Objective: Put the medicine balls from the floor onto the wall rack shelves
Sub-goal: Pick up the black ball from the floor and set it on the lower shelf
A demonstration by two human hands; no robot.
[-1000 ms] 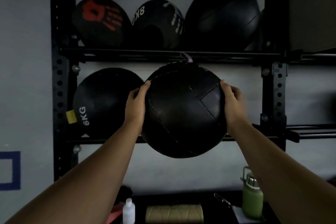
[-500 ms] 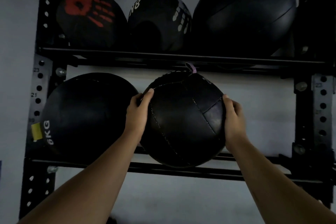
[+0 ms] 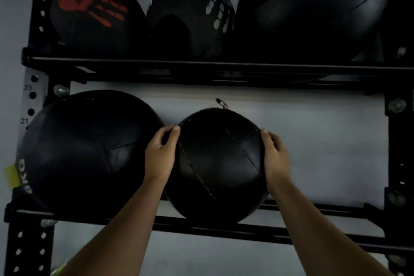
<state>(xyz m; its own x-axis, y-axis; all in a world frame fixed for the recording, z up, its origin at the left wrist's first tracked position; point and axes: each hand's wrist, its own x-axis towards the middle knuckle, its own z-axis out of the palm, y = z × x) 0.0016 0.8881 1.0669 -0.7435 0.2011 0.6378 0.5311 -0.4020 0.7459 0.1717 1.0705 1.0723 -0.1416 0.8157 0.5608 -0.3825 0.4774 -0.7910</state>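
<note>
A black stitched medicine ball (image 3: 218, 166) with a small loop on top rests on the rails of the lower shelf (image 3: 313, 234) of the black wall rack. My left hand (image 3: 160, 154) presses its left side and my right hand (image 3: 274, 155) its right side. To its left, touching my left hand, sits a larger black 6KG ball (image 3: 85, 152) on the same shelf.
On the upper shelf (image 3: 201, 67) sit three balls: one with a red handprint (image 3: 94, 15), one with a grey handprint (image 3: 190, 18) and a big plain black one (image 3: 313, 11). Rack uprights (image 3: 398, 141) stand at both sides. The lower shelf's right part shows bare wall behind.
The ball went forward and down onto the lower shelf rails, between the 6KG ball and the open right part. My view moved closer to the rack.
</note>
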